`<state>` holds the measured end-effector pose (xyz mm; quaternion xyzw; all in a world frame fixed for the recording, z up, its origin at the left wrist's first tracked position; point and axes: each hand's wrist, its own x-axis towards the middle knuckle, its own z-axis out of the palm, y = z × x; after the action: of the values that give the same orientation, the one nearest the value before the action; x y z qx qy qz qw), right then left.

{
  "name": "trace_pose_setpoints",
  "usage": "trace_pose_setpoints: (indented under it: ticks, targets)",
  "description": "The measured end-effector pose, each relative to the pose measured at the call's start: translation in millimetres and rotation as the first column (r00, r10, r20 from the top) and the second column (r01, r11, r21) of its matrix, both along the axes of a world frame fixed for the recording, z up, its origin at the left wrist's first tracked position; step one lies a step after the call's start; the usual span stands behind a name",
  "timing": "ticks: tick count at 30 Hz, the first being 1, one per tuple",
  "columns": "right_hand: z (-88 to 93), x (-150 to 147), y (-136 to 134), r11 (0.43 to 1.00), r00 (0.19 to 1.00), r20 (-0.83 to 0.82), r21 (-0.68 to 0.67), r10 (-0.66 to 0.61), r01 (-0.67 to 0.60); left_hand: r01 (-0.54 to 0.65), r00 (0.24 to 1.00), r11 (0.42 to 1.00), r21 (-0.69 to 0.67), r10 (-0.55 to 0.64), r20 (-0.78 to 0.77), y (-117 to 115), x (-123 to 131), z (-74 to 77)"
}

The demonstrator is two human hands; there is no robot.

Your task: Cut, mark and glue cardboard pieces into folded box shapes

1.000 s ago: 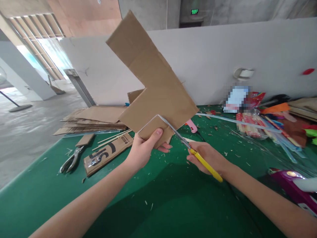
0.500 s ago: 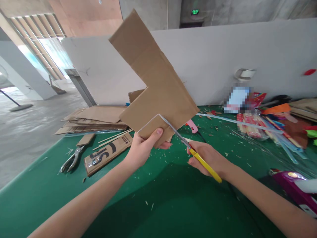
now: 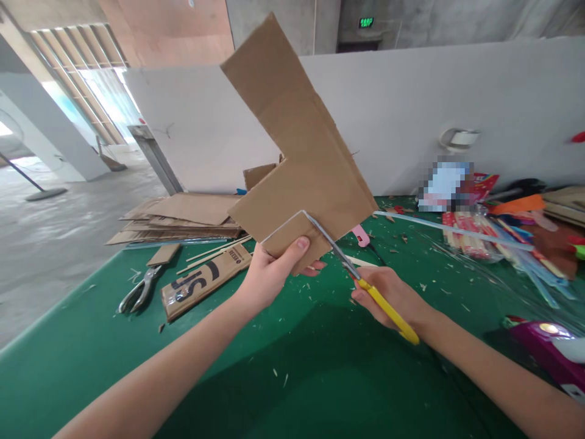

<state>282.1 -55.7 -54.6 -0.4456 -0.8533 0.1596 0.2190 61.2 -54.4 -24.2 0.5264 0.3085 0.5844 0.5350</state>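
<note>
An angular piece of brown cardboard (image 3: 315,164) is held up, tilted, above the table. My left hand (image 3: 278,265) pinches its lower edge, thumb in front and fingers behind. A pale line runs across the cardboard to a corner above my thumb. My right hand (image 3: 388,296) is closed round the yellow handles of a pair of scissors (image 3: 386,308). The blades lie at the cardboard's lower edge, their tip near that corner; the scissors look nearly closed. My right fingers are partly hidden behind the handles.
On the green table (image 3: 237,378), pliers (image 3: 139,292), a printed cardboard strip (image 3: 205,280) and stacked cardboard (image 3: 183,213) lie left. A pink-handled tool (image 3: 361,236) lies behind my right hand. Right are a pixelated phone-like object (image 3: 443,186), bundled sticks (image 3: 470,235) and a purple device (image 3: 543,344).
The whole view has shifted slightly, so everything appears a little further right. The cardboard has turned slightly in my left hand's grip; the scissors stay at the same cut line.
</note>
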Motion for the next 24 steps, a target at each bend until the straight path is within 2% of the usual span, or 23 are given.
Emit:
trace_pose_setpoints:
  ticks: [5, 10, 19, 24]
  targets:
    - [-2.5, 1, 1, 1.0, 1.0, -0.026, 0.005, 0.014, -0.014, 0.008, 1.0, 1.0, -0.006, -0.008, 0.007, 2, 0, -3.5]
    - [-10.0, 4, 5, 0.999, 0.995, -0.103, -0.045, 0.006, -0.01, 0.006, 1.0, 1.0, -0.004, -0.006, -0.016, 4, -1, -5.8]
    - [-6.6, 2, 3, 0.996, 0.994, -0.093, -0.059, 0.064, -0.07, 0.005, 0.999, 1.0, -0.001, -0.005, -0.05, 4, -1, -6.0]
    - [-5.6, 0, 4, 0.999, 0.999, -0.046, -0.03, 0.024, -0.025, 0.0, 0.999, 1.0, -0.008, 0.0, -0.035, 3, 1, -6.6]
